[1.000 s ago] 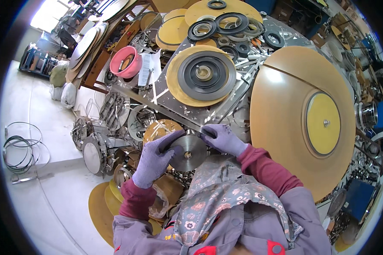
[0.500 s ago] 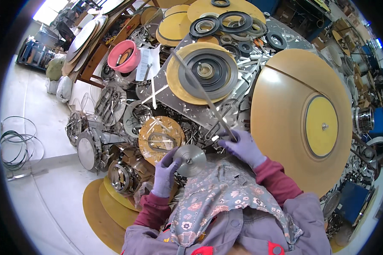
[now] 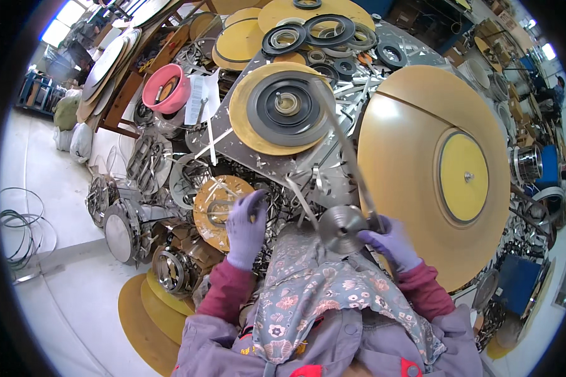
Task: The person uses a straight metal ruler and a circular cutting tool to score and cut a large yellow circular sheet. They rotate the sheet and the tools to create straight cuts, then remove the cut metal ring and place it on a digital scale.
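Note:
My right hand, in a lilac glove, grips a round grey metal coil by its right edge, above the apron on my lap. A grey metal strip runs from near this coil up to a large dark reel on a yellow disc; it is blurred by motion. My left hand, gloved alike, is raised left of the coil and apart from it. Its fingers are curled toward the thumb; whether something small is between them is hidden. Behind it lies a wooden disc with an oval metal loop on it.
A large tan disc with a yellow centre stands close on the right. Loose metal strips and scraps cover the grey table. A pink bowl sits at the far left. Yellow discs lie low at left; black rings stand farther back.
The metal coil has passed from my left hand to my right and moved rightward. My left hand has let go of it and risen slightly. The strip has swung to the right; the whole view has shifted.

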A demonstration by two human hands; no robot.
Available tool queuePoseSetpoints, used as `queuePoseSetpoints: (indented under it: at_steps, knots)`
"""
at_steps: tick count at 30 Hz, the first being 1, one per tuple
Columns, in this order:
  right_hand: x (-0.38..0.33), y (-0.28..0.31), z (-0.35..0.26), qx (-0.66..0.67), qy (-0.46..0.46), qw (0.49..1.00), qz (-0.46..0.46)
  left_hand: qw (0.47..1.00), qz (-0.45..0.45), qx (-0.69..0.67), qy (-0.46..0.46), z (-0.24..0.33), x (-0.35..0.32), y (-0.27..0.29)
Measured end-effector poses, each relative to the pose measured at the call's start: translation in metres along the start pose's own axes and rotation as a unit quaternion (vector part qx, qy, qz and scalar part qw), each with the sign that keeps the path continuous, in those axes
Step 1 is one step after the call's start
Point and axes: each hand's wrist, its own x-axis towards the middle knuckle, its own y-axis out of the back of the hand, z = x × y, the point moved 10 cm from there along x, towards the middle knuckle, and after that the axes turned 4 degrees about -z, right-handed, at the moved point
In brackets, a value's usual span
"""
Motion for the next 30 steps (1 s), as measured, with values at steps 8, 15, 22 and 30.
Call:
queuePoseSetpoints:
  at_steps: [8,15,22,30]
  knots:
    - [-0.047,0.081,0.026,0.085,-0.040,0.978,0.185,0.944,-0.129,0.296,-0.069,-0.034,0.025,-0.133]
    - [-0.065,0.100,0.032,0.093,-0.032,0.969,0.225,0.971,-0.116,0.204,-0.044,-0.047,0.028,-0.132]
    - [-0.060,0.084,0.019,0.072,-0.026,0.982,0.171,0.959,-0.251,-0.051,0.123,-0.096,-0.015,-0.047]
    - [-0.038,0.058,0.021,0.132,-0.024,0.983,0.124,0.809,0.048,-0.424,0.404,-0.154,-0.183,0.073]
